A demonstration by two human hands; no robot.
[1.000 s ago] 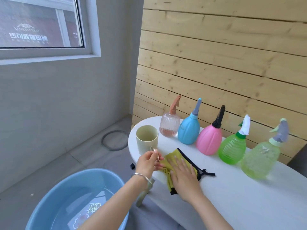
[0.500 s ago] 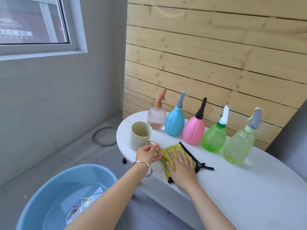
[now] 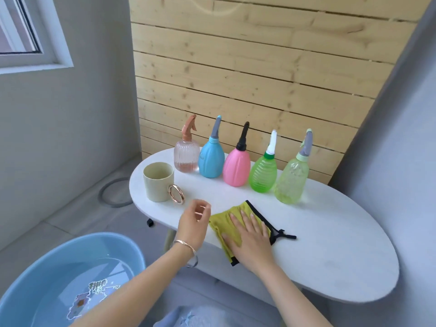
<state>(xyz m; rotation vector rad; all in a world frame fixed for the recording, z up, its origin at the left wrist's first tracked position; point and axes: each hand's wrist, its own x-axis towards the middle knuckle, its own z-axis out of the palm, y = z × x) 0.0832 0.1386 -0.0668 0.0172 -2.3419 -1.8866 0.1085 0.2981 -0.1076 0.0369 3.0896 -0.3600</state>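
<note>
A yellow-green cloth with black trim (image 3: 221,220) lies near the front edge of the white oval table (image 3: 330,244). My right hand (image 3: 250,237) presses flat on it with straight fingers. My left hand (image 3: 194,223) hovers just left of the cloth, its fingers loosely curled and holding nothing. A beige mug (image 3: 158,182) with a rose-gold ring handle (image 3: 175,194) stands at the table's left end, a short way beyond my left hand.
Several spray bottles line the wooden wall: clear pink (image 3: 186,156), blue (image 3: 211,161), pink (image 3: 236,167), green (image 3: 263,175), pale green (image 3: 291,182). A blue basin (image 3: 70,251) of water sits on the floor at lower left. A grey ring (image 3: 115,192) lies on the floor.
My left hand has let go of the mug's handle and drawn back toward the cloth. My right hand stays flat on the cloth. The camera has turned right.
</note>
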